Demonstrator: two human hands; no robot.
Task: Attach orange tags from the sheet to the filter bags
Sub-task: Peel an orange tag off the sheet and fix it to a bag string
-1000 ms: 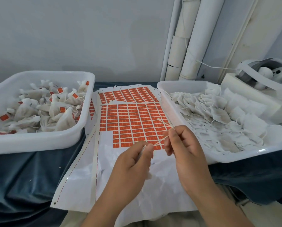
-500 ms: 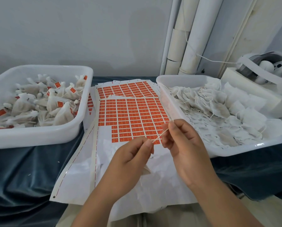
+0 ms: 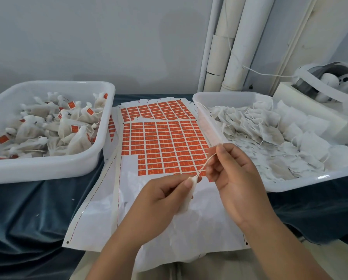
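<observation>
A sheet of orange tags (image 3: 165, 144) lies flat in the middle, with its lower left rows peeled away. Just above its near edge my left hand (image 3: 165, 195) pinches the top of a small white filter bag (image 3: 186, 201), which hangs below my fingers. The bag's thin string (image 3: 206, 162) runs up to the right into my right hand (image 3: 235, 178), which pinches it between thumb and fingers. No tag shows on this string.
A white tub (image 3: 47, 166) on the left holds several tagged filter bags. A white tub (image 3: 310, 178) on the right holds a heap of untagged bags. A second tag sheet (image 3: 155, 110) lies behind the first. Pipes and a white machine stand at the back right.
My right hand has slid up along the string, which now runs steeper from the bag. The bag now hangs in view below my left fingers. The view has shifted slightly.
</observation>
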